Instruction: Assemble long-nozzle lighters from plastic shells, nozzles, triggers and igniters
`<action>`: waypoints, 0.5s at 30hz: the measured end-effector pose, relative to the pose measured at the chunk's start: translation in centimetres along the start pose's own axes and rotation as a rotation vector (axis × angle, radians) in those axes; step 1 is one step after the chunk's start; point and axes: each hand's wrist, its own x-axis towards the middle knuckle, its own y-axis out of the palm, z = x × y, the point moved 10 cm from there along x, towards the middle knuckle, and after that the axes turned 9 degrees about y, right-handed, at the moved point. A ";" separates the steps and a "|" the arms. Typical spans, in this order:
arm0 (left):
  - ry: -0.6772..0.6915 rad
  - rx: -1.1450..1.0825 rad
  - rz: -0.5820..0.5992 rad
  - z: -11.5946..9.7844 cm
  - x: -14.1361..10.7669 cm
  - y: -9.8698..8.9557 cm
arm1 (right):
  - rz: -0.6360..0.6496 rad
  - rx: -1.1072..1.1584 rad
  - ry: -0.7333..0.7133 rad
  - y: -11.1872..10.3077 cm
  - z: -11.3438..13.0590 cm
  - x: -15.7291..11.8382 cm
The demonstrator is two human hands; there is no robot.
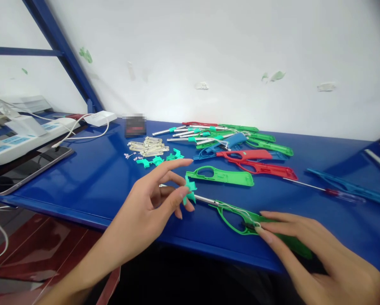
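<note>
Between the thumb and fingers of my left hand [155,199] is a small teal plastic piece [190,188]. Behind it runs a thin metal tube [205,200], which joins a green lighter shell half [230,220] lying at the table's front edge. My right hand [317,250] pinches a white wire [252,218] at the shell's handle, its fingertips hiding part of the handle. Just beyond lies another green shell half [222,176]. More teal pieces [158,161] and a pile of pale slim parts [150,147] are at the back left.
Red shell halves [263,167], blue shells and metal tubes [183,132] lie across the blue table [97,186]. At right are a screwdriver [336,193] and a blue shell [352,187]. A phone [27,169] and power strip [27,140] sit left.
</note>
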 end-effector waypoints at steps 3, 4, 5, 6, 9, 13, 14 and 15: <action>-0.051 -0.077 0.043 0.1 -0.2 1.1 | 0.028 -0.024 -0.013 0.2 0.0 0.0; -0.065 -0.091 0.057 0.2 -0.2 1.5 | 0.038 -0.028 -0.020 0.3 0.0 0.0; -0.073 -0.103 0.062 0.2 -0.3 1.8 | 0.043 -0.027 -0.027 0.2 0.1 0.1; -0.079 -0.114 0.061 0.3 -0.3 2.0 | 0.046 -0.024 -0.033 0.2 0.2 0.1; -0.081 -0.154 0.040 0.4 -0.3 2.3 | 0.046 -0.015 -0.036 0.0 0.4 0.4; -0.113 -0.186 0.041 0.9 -0.5 2.8 | 0.050 -0.012 -0.040 0.0 0.9 0.7; -0.108 -0.184 0.028 0.9 -0.6 2.7 | 0.052 -0.013 -0.037 0.1 1.0 0.7; -0.098 -0.184 0.012 0.8 -0.7 2.6 | 0.051 -0.011 -0.025 0.1 0.9 0.6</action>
